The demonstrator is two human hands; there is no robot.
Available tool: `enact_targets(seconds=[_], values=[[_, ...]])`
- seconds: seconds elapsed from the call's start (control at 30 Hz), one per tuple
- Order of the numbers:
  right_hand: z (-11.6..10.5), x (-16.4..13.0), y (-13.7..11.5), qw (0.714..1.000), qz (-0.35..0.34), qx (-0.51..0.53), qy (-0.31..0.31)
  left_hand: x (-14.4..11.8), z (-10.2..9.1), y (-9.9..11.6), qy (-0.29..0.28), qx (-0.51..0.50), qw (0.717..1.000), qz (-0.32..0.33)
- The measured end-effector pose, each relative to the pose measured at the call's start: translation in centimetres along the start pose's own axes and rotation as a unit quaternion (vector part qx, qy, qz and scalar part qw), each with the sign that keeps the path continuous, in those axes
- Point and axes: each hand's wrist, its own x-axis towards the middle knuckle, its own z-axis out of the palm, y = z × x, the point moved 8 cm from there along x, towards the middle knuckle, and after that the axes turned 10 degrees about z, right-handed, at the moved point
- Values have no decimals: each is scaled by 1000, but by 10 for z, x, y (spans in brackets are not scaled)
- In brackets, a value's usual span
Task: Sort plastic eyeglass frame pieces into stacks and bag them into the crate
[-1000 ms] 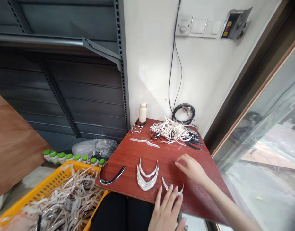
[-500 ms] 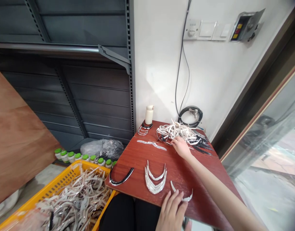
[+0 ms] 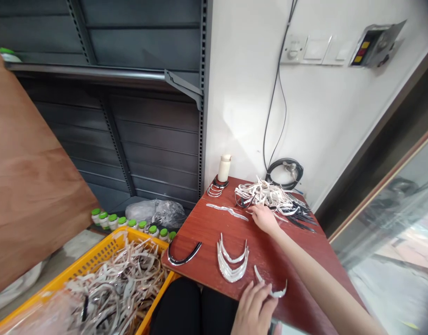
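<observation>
My left hand [image 3: 255, 307] lies at the near table edge with fingers stretched out. Its fingertips touch a single white curved strip [image 3: 280, 293]. To its left is a nested stack of white curved strips [image 3: 231, 272]. Farther back, my right hand [image 3: 265, 218] is at the near side of a tangled pile of white strips [image 3: 266, 193]. Its fingers are pinched together, and a thin pale strip end pokes out at their tips. Black strips [image 3: 302, 216] lie at the pile's right. Two wavy white strips [image 3: 227, 211] lie left of that hand.
A black curved strip [image 3: 186, 258] lies at the left corner of the red-brown table [image 3: 200, 228]. Behind stand a cream cylinder [image 3: 224, 168] and a coiled black cable [image 3: 284, 173]. On the floor, a yellow crate [image 3: 70, 270] holds many strips, near green-lidded jars [image 3: 112, 220].
The view has turned slightly left, so everything sits farther right. Against the pile, my right hand has shifted slightly left and toward me. My left hand stays by the single strip.
</observation>
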Motion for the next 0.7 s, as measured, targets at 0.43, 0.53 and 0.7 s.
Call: enact_targets(seconds=[0.43, 0.53, 0.7], values=[[4, 31, 5, 966, 85, 242, -15, -3, 1, -5, -45, -23, 999, -17], [4, 33, 5, 943, 101, 316, -17, -2, -2, -5, -67, -29, 997, -24], [-6, 41, 23, 866, 173, 469, 0, -1, -5, -5, 29, 1, 1000, -9]])
